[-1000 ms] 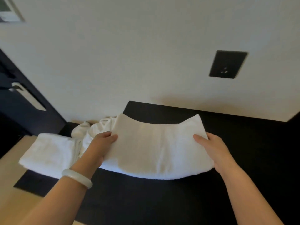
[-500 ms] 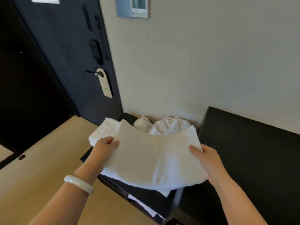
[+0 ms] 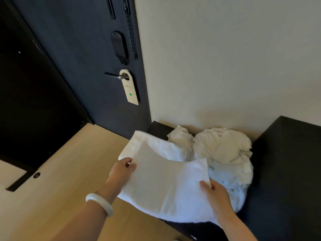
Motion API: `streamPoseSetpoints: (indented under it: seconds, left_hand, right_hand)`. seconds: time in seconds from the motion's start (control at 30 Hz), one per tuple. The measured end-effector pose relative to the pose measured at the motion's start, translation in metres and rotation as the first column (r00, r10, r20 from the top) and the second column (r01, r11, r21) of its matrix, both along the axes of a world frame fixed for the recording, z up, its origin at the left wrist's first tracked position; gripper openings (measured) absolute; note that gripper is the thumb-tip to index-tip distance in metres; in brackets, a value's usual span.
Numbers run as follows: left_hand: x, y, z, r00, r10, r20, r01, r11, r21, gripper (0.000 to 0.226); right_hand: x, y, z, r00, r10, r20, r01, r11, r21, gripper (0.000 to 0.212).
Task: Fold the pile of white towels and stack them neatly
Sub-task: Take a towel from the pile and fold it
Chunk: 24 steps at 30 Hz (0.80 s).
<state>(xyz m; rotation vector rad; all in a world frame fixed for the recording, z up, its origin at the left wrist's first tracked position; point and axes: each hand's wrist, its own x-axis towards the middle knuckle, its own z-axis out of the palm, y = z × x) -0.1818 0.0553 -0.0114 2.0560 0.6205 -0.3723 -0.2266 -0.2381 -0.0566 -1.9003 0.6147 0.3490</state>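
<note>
I'm in the corner of a room with a pale wood floor, a cream wall and a dark door, standing at a low black desk set against that wall.

Nearest me, a white bangle sits on my left wrist. My left hand pinches the left edge of the folded towel, thumb on top and fingers curled under. My right hand grips the right edge the same way, its fingers hidden beneath the cloth. The folded towel sags slightly between them over the near left part of the desk, and its near edge hangs past the front.

Just beyond and partly covered lies a stacked towel, folded flat. I cannot tell whether the one I hold touches it. Further right, against the wall, sit the crumpled towels, not yet folded. Far off, a door hanger hangs on the door handle.

I take this to be the placing step. The next move calls for squaring the edges over the stacked towel, lowering it flat and releasing both sides together. After that I would reach for the crumpled towels.
</note>
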Motion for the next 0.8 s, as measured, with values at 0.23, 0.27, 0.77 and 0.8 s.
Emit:
streamPoseSetpoints:
  seconds: [0.23, 0.27, 0.77, 0.8]
  left_hand:
    - [0.092, 0.064, -0.028, 0.998, -0.056, 0.012, 0.055, 0.998, 0.033, 0.016]
    - [0.108, 0.074, -0.034, 0.998, -0.066, 0.013, 0.065, 0.998, 0.016, 0.016]
    - [0.222, 0.143, -0.21, 0.94, -0.323, -0.105, 0.303, 0.937, -0.172, 0.024]
    - [0.222, 0.145, -0.211, 0.943, -0.32, -0.095, 0.299, 0.935, -0.19, 0.023]
  right_hand:
    - [0.05, 0.068, -0.023, 0.992, -0.114, 0.061, 0.108, 0.99, 0.095, 0.01]
    - [0.058, 0.075, -0.026, 0.988, -0.14, 0.072, 0.132, 0.986, 0.099, 0.011]
    - [0.114, 0.1, -0.141, 0.916, -0.395, 0.078, 0.402, 0.908, -0.121, 0.008]
    - [0.113, 0.1, -0.141, 0.909, -0.409, 0.086, 0.416, 0.901, -0.118, 0.008]
